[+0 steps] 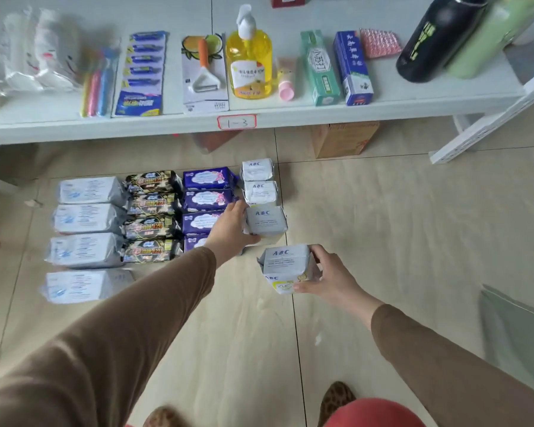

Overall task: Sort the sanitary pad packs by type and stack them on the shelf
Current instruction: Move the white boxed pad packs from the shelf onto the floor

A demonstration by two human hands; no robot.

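Gripping ABC pack (287, 266) between right-hand fingers (316, 252).

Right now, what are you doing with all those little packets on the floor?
A person is sorting pad packs into columns by type on the floor below a white shelf. The left hand grips one grey ABC pack in the ABC column. The right hand holds another ABC pack just in front of it. White, black and purple packs already lie in their own columns.
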